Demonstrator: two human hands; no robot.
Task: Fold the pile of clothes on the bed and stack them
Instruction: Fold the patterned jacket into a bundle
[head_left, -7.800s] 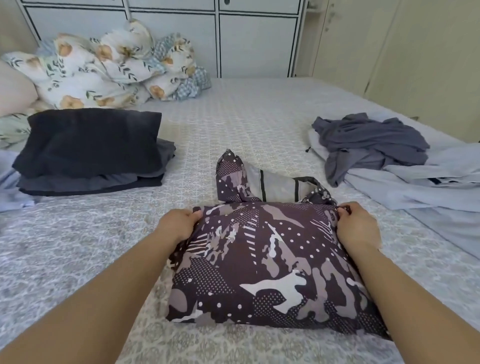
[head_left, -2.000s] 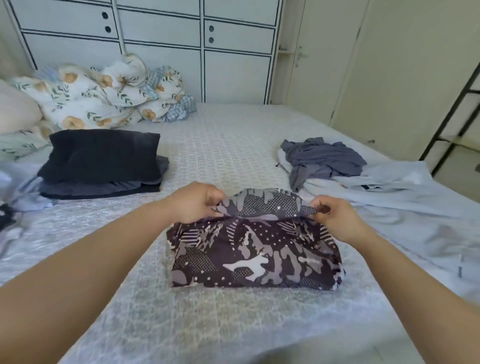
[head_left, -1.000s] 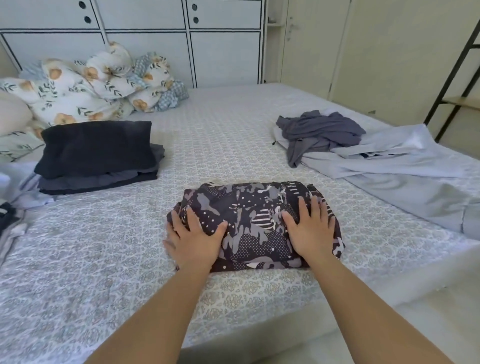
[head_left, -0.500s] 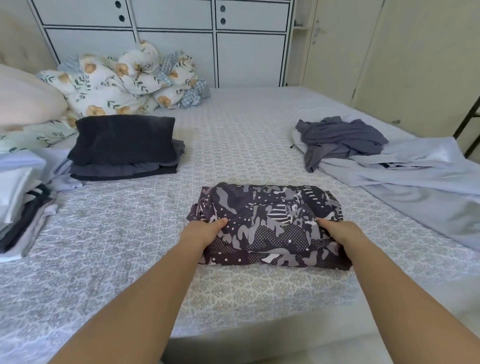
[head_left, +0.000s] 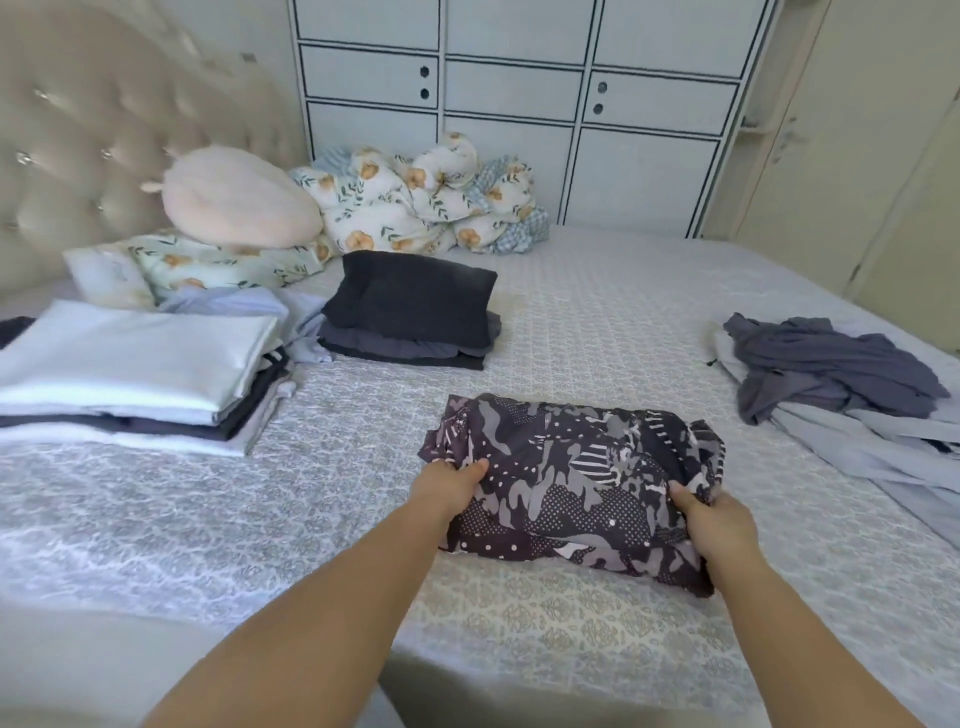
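Head view, nearest first: two bare forearms reach out over the edge of the bed, and both hands are clamped on the folded camo garment. The left hand grips its left end with the thumb on top; the right hand grips the right end the same way, the thumb pressing the cloth. The fingers of both are tucked beneath and hidden, so how far under they reach cannot be told. Holding the bundle at its two ends most likely keeps the folds from slipping open as it is picked up. Whether it rests fully on the bed or is already partly raised is hard to make out; its near edge sags a little.

Well apart to the left lies a stack of light clothes, cut off by the frame edge, with dark layers showing between the pale ones. Beyond it, nearer the middle, stands a dark stack, neatly squared. Either could be meant to take the garment; I judge the dark stack the closer match.

To the right sits the unfolded pile, a grey garment crumpled on pale ones that run out of frame, so folding is not finished.

Farthest are the pillows, a bunched floral quilt and the cabinets.
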